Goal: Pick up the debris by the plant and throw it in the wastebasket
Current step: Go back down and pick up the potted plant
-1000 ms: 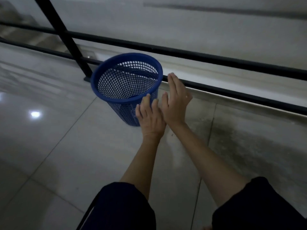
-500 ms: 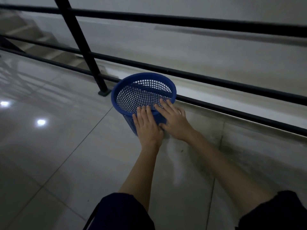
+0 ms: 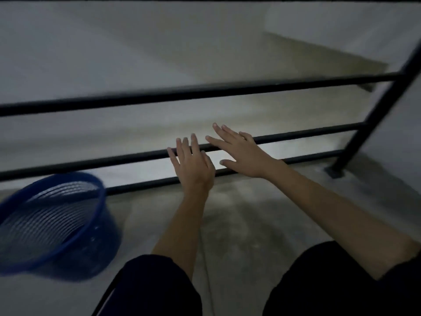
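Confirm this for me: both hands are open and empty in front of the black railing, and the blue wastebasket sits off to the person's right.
One thing is wrong: the blue wastebasket sits off to the person's left, not the right, as the head view shows. The rest stands: the left hand and right hand are open and empty in front of the black railing.

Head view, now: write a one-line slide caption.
Both open, empty hands, left hand and right hand, reach toward a black railing; blue wastebasket at left.
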